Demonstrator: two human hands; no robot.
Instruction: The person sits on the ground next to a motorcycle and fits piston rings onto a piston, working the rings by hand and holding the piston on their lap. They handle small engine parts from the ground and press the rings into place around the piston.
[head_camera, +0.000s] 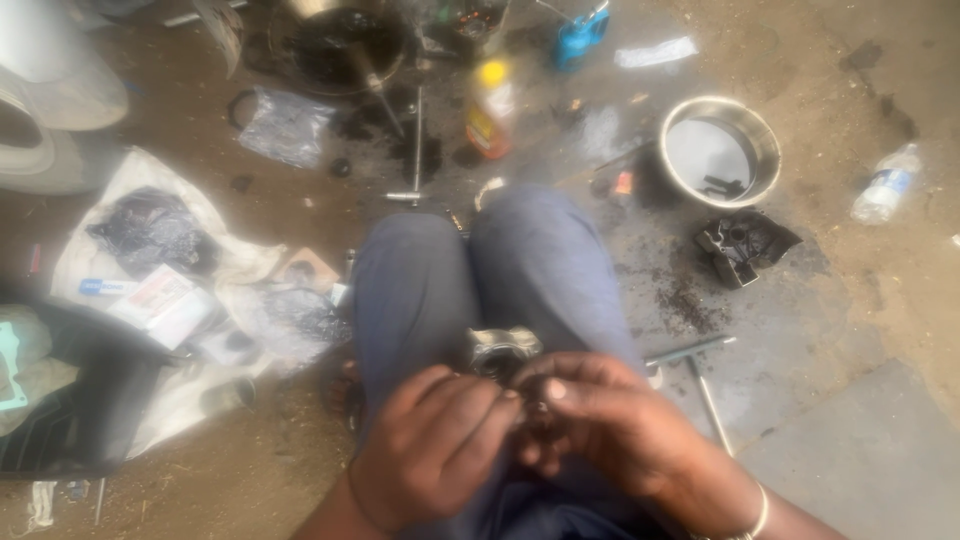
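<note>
My left hand (432, 440) and my right hand (610, 425) meet over my lap, above my knees in blue-grey trousers (470, 270). Both hands close around a small shiny metal part (503, 352), whose top shows just beyond my fingertips. The fingers of both hands pinch at its near side, where something small and dark sits between them; the picture is too blurred to tell what. A thin bangle circles my right wrist (758, 515).
On the oily ground ahead: a steel bowl (770, 140) with dark bits inside, a black metal part (740, 245), a T-handle wrench (700, 365), a yellow-capped bottle (490, 105), a plastic water bottle (885, 185), a dark pan (340, 45), and white cloth with boxes (150, 290) at left.
</note>
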